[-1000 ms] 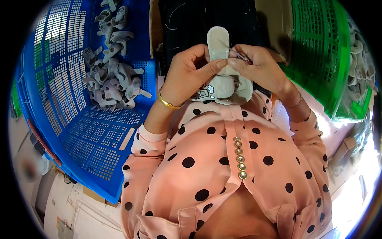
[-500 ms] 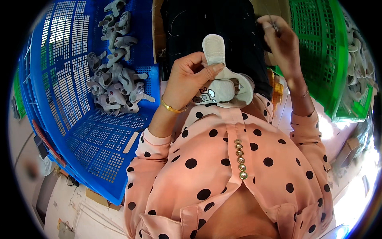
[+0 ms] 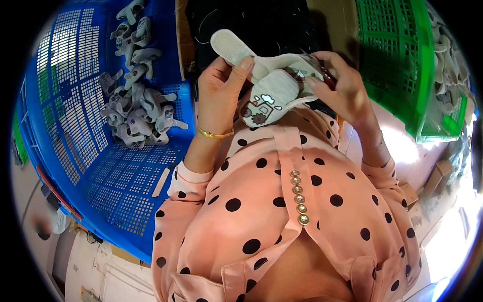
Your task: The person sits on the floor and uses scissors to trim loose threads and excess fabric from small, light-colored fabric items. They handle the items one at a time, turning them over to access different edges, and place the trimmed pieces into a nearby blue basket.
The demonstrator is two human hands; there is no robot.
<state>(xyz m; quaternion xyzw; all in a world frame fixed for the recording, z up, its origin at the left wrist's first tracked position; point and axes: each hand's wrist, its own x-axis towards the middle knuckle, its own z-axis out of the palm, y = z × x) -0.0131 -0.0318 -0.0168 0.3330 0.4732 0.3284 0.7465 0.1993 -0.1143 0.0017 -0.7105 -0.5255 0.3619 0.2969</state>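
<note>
Head feed's up on my side, looking straight down at the wearer's lap. Left hand (image 3: 221, 90) is clenched on a pale grey fabric slipper (image 3: 275, 88), thumb on top, pinching it near the base of the long rounded tab. Slipper sits between both hands, just in front of the blouse (image 3: 261, 201), tab pointing up-left, opening toward the right hand (image 3: 344, 88). I can read the print on its side: white cloud shape, boxy outline, dark brown gear. Right-hand fingers are curled around a small hand tool (image 3: 329, 80) with a dark reddish handle; thin metal end runs up by the slipper's opening, too blurred for me to call contact. Fingertips of that hand are right at the slipper's edge; can't tell if they press on it. Blue crate (image 3: 115, 186) on my left has a heap of similar grey slippers (image 3: 138, 113) toward its far side, plus a pale strip (image 3: 161, 182) lying near the close edge. Green crate (image 3: 402, 60) on the right, more grey pieces (image 3: 445, 75) beyond its wall. Dark trousers (image 3: 241, 20) under the work, gold bracelet (image 3: 215, 134) on the left wrist.
</note>
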